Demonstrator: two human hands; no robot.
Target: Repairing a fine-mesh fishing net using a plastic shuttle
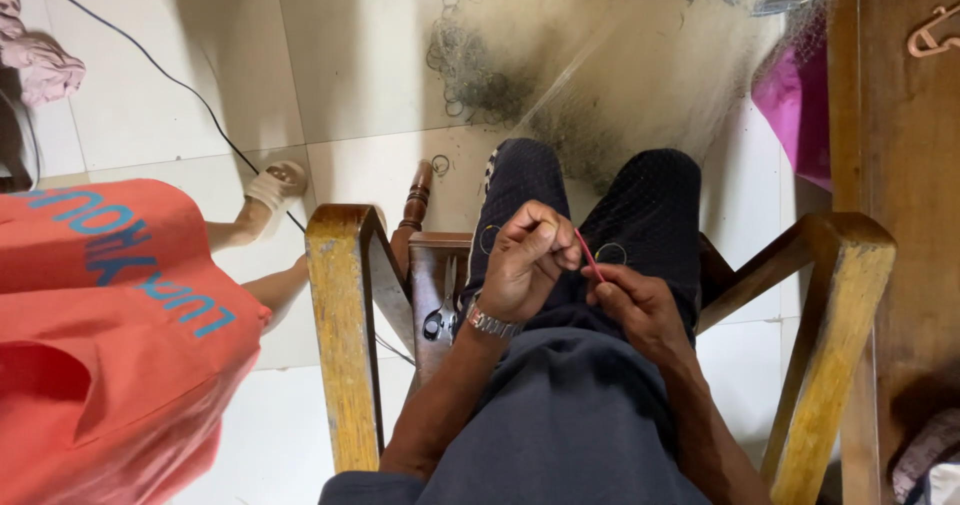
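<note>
I sit in a wooden armchair (343, 315) and look down at my lap. My left hand (525, 260), with a metal wristwatch (490, 322) on the wrist, is closed with fingertips pinched on fine netting thread. My right hand (635, 305) pinches a thin red netting needle (588, 255) that points up toward the left hand's fingertips. A sheer fishing net (620, 75) with small metal rings (611, 254) stretches from my knees out across the floor.
A pair of scissors (441, 320) lies on the chair seat by my left thigh. Another person in an orange shirt (110, 315) stands close on the left, foot in a sandal (272, 187). A black cable (180, 90) crosses the tiles. A wooden post (900, 195) rises on the right.
</note>
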